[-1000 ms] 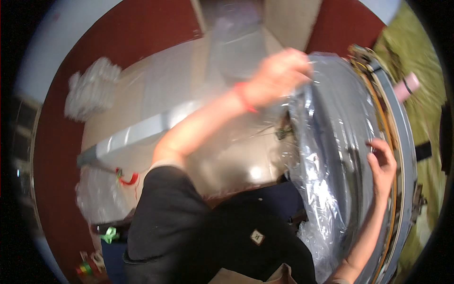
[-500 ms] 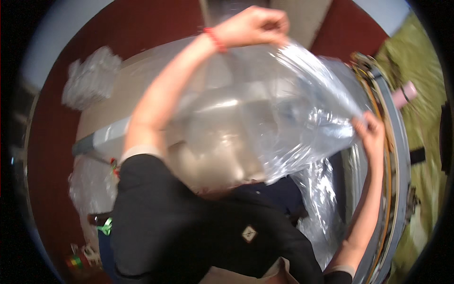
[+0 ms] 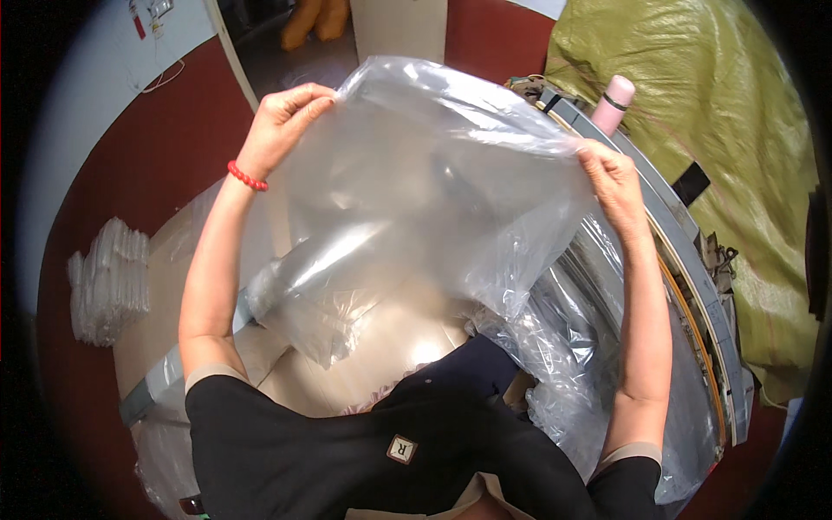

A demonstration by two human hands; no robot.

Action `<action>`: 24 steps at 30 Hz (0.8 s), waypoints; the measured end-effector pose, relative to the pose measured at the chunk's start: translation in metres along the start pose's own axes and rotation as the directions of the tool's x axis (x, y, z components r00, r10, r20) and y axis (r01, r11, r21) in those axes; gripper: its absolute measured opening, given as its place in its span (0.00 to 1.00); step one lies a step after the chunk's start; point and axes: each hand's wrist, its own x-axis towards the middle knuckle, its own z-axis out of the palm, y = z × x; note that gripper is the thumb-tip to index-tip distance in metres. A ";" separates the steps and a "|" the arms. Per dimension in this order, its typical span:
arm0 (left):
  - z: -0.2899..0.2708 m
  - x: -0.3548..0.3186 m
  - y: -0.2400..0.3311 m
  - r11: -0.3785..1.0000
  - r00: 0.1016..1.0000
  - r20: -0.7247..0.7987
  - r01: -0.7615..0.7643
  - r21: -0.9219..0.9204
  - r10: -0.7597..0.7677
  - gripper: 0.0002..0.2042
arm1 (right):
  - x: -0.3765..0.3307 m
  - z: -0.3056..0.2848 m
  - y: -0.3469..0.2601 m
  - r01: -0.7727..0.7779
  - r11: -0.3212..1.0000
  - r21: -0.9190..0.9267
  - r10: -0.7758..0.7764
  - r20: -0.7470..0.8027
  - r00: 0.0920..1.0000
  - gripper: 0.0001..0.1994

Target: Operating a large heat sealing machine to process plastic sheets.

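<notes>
A large sheet of clear plastic film point(image 3: 381, 186), perhaps a bag, hangs stretched between my two raised hands. My left hand point(image 3: 286, 126), with a red bead bracelet point(image 3: 248, 176) at the wrist, pinches its upper left corner. At the upper right edge my right hand point(image 3: 614, 184) grips the film between thumb and fingers. The top edge runs taut and shiny from one hand to the other, while the lower part drapes in folds above the table. More crumpled film point(image 3: 563, 390) trails down beside my right forearm.
A stack of folded clear plastic point(image 3: 108, 282) sits at the left on the table point(image 3: 165, 277). Along the right runs a long grey rail point(image 3: 685, 204) of a machine, beside a pink bottle point(image 3: 614, 104) and a yellow-green woven sheet point(image 3: 728, 113). A doorway point(image 3: 286, 52) opens at the back.
My left hand has moved left and down, and my right hand slightly left and up. The film is now spread wider between them. My view has turned to the right.
</notes>
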 end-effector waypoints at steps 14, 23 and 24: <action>0.143 0.016 0.081 0.905 0.906 -0.023 -0.424 -0.032 0.423 0.15 | 0.000 0.030 -0.014 -0.018 0.999 0.037 0.025 -0.198 0.980 0.11; 0.140 0.019 0.060 0.777 0.818 -0.014 -0.542 0.321 0.576 0.07 | -0.013 0.029 0.024 -0.290 0.922 0.256 0.252 0.173 0.952 0.11; 0.139 0.018 0.060 0.789 0.826 -0.034 -0.523 0.322 0.562 0.07 | -0.014 0.031 0.027 -0.302 0.891 0.338 0.265 0.152 0.952 0.08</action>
